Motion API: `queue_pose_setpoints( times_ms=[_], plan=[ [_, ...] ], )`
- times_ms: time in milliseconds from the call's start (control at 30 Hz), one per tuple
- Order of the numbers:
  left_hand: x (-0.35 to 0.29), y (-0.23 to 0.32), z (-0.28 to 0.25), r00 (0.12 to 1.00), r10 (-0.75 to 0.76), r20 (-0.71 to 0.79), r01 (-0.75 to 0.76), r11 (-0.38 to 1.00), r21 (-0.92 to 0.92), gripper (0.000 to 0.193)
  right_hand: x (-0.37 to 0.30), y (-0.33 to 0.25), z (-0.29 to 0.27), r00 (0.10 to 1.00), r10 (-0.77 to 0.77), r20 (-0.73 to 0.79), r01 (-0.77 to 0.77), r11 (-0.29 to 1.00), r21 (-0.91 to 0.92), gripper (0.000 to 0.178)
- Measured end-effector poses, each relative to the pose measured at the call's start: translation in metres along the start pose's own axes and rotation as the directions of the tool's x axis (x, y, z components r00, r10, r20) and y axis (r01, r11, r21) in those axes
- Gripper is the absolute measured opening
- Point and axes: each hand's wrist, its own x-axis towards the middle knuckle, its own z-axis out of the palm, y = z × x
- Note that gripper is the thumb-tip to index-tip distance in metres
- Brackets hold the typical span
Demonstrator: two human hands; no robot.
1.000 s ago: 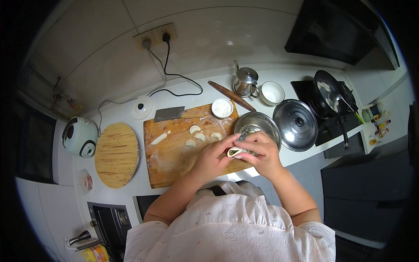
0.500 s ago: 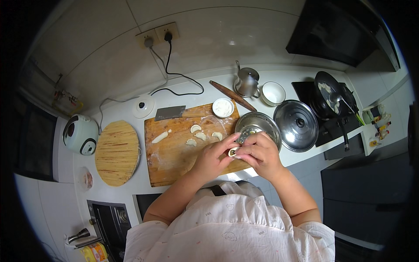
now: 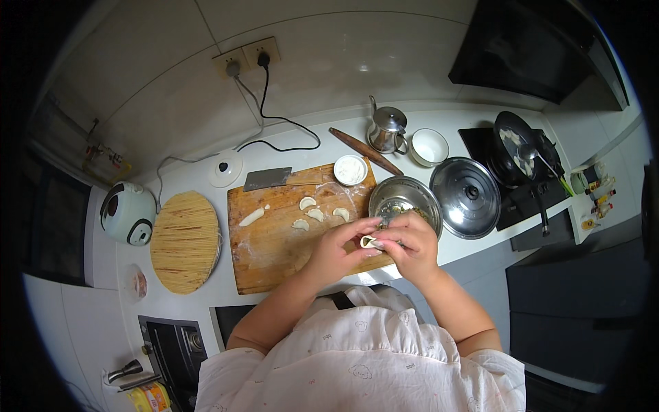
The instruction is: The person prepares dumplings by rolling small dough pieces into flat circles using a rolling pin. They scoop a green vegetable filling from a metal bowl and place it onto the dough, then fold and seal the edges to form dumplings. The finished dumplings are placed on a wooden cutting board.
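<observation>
While both forearms rise from the lower edge and meet over the near right corner of the wooden cutting board (image 3: 274,240), a small pale dumpling (image 3: 368,241) sits pinched between the two hands. It looks like a soft, folded piece of dough, whitish, with an open edge turned toward the person; most of it is hidden by fingers. The left hand (image 3: 336,250) is curled around it from the left, fingertips grasping the dough, wrist bent inward. The right hand (image 3: 410,246) closes on it from the right, fingers bunched over the top and thumb underneath, also grasping the dumpling.

Just beyond the hands, off the board's right edge, stands a round metal bowl (image 3: 405,199) holding dark filling. On the board itself, past the hands, lie three finished dumplings (image 3: 316,211) in a loose cluster, and farther left on the board a longish strip of dough (image 3: 252,217). At the board's far right corner sits a small white bowl of flour (image 3: 350,169), and at its far edge a flat grey scraper (image 3: 267,178). Left of the board lies a round bamboo mat (image 3: 185,240). Right of the metal bowl rests a steel pot lid (image 3: 470,198). Behind the board, near the wall, are a wooden rolling pin (image 3: 364,151) and a small steel kettle (image 3: 388,130).
</observation>
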Motion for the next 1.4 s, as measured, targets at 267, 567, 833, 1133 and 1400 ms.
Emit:
queue_pose_setpoints(
  times_ms=[267, 567, 833, 1133, 1400],
  plan=[
    [-0.003, -0.016, 0.012, 0.991, -0.132, -0.002, 0.113, 0.856, -0.504, 0.024, 0.002, 0.0, 0.001, 0.983, -0.178, -0.055, 0.16, 0.958, -0.237, 0.024],
    [-0.003, -0.013, 0.007, 0.987, -0.153, 0.051, 0.159, 0.877, -0.454, 0.027, 0.008, -0.004, 0.001, 0.992, 0.102, 0.078, -0.105, 0.994, 0.037, 0.022],
    [-0.005, -0.003, 0.008, 0.985, -0.162, 0.068, 0.172, 0.82, -0.546, 0.025, 0.01, -0.002, 0.004, 0.975, -0.221, -0.003, 0.214, 0.95, -0.227, 0.022],
    [-0.008, -0.014, 0.0, 0.97, -0.23, 0.077, 0.24, 0.861, -0.449, 0.023, 0.015, -0.003, 0.003, 0.993, -0.067, 0.093, 0.079, 0.988, -0.135, 0.024],
    [-0.006, -0.013, 0.0, 0.951, -0.29, 0.108, 0.308, 0.853, -0.422, 0.025, 0.014, 0.007, 0.008, 0.986, -0.054, 0.158, 0.078, 0.985, -0.152, 0.014]
  ],
)
